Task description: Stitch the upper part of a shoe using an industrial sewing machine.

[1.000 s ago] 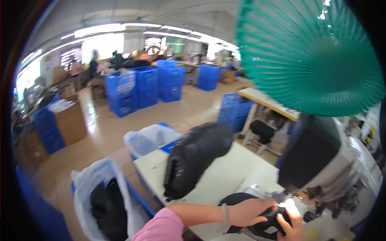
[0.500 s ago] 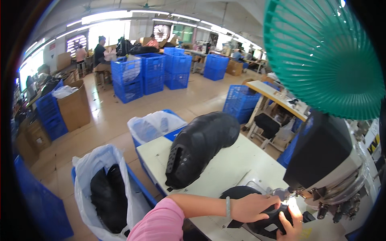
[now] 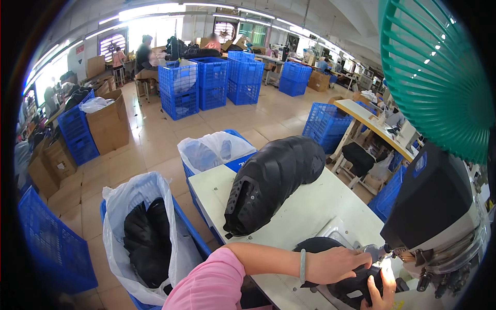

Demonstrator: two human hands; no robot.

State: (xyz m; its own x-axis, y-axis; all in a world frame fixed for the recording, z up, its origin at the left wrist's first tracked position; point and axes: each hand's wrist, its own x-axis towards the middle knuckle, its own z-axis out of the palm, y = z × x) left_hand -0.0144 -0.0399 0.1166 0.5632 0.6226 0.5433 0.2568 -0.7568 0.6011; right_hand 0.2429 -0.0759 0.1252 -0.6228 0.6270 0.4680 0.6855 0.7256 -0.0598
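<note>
A black curved fabric piece with cut-out openings (image 3: 316, 245) lies under the head of a sewing machine (image 3: 431, 206). My left hand (image 3: 336, 264), with a pale bangle at the wrist, reaches across it, fingers bent and pressing the piece close to the lit needle area. From the lower right my right hand (image 3: 382, 288) grips the near edge, thumb and fingers on the black material. The needle itself is hidden by my fingers and the glare. Beyond my left forearm, a long bundle of nested black padded pieces (image 3: 276, 181) rests on the white table (image 3: 330, 196).
A green fan (image 3: 439, 77) fills the upper right. Left of the table, a blue crate lined with a white bag (image 3: 116, 206) holds black pieces; another lined crate (image 3: 212, 150) stands behind it. Stacked blue crates (image 3: 178, 95), a cardboard box (image 3: 111, 124) and people at work are farther off.
The whole view has shifted, so the scene sits farther right. Both hands stay on the black piece at the machine, with only slight finger movement. The nested bundle stays in place on the table.
</note>
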